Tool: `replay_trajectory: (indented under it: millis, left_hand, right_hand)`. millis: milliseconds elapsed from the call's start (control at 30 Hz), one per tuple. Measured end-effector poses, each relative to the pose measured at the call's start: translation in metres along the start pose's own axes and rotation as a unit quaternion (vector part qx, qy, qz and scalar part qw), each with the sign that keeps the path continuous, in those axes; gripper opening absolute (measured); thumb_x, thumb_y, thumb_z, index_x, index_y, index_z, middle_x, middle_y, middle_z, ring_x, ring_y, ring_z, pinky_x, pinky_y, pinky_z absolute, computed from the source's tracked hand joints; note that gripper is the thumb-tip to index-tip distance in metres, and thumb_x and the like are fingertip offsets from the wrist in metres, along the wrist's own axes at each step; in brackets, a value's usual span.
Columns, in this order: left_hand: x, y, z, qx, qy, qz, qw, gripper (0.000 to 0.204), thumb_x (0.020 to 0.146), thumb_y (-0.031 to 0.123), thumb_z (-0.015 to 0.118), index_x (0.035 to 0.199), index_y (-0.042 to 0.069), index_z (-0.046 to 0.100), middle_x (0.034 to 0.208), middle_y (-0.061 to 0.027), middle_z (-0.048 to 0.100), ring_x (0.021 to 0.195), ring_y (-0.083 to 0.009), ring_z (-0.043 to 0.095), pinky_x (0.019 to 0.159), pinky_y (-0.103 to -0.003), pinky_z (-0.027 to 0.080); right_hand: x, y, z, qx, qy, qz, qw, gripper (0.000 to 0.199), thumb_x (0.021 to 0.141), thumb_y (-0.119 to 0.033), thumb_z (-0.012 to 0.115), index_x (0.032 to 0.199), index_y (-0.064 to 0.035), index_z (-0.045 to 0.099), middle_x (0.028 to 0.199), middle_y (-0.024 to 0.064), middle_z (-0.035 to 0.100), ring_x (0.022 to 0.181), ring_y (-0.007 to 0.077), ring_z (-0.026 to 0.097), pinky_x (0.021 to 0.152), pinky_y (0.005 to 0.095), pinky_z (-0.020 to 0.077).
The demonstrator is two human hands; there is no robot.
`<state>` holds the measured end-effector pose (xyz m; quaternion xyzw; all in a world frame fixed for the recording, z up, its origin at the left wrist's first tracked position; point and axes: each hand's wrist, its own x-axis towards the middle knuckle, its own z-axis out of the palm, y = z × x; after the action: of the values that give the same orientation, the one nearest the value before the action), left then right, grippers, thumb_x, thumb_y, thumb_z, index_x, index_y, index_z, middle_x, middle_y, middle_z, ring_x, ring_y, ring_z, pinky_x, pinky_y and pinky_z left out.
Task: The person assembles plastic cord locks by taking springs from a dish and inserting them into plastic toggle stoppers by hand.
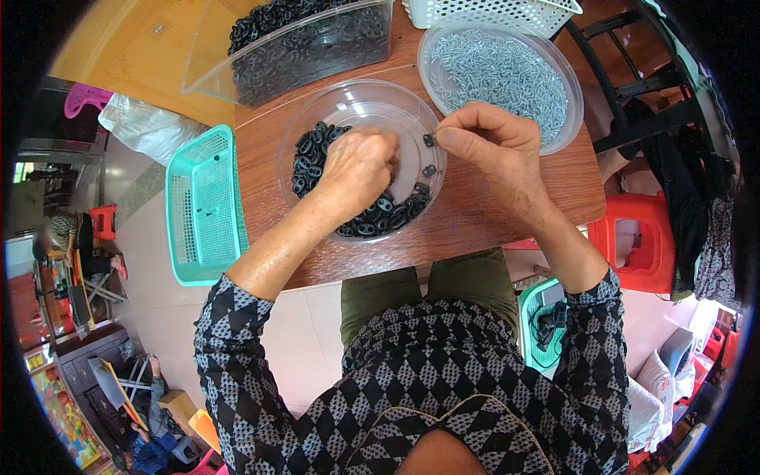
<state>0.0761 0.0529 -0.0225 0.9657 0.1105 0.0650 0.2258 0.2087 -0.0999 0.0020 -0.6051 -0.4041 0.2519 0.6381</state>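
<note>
A round clear plastic tray holds many small black oval pieces with two holes, heaped along its left and front. Above this heap is my left hand, its fingers curled down and closed; whatever they hold is hidden. At the tray's right rim, my right hand pinches thumb and forefinger together, with a small black piece at the fingertips. Another loose black piece lies just below it. Behind my right hand, a round clear tub is filled with small silvery screws.
A clear bin of black pieces stands at the back, beside a white perforated basket. Left of the wooden table is a turquoise basket; a red stool stands at right. Other people sit far left.
</note>
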Motion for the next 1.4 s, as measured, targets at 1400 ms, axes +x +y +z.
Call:
replay_trajectory:
  millis: [1400]
  left_hand:
    - [-0.034,0.044,-0.028,-0.688,0.201,-0.202,0.667,0.017,0.081,-0.004,0.063,0.098,-0.004,0.062,0.086,-0.0093,0.063,0.072,-0.0168,0.062,0.063,-0.029,0.055]
  right_hand:
    - [-0.006,-0.010,0.047,0.105,0.029,0.030,0.994,0.008,0.083,-0.005,0.066,0.088,0.0012,0.065,0.080,-0.0003,0.063,0.073,0.0043,0.055,0.065,0.0201,0.0449]
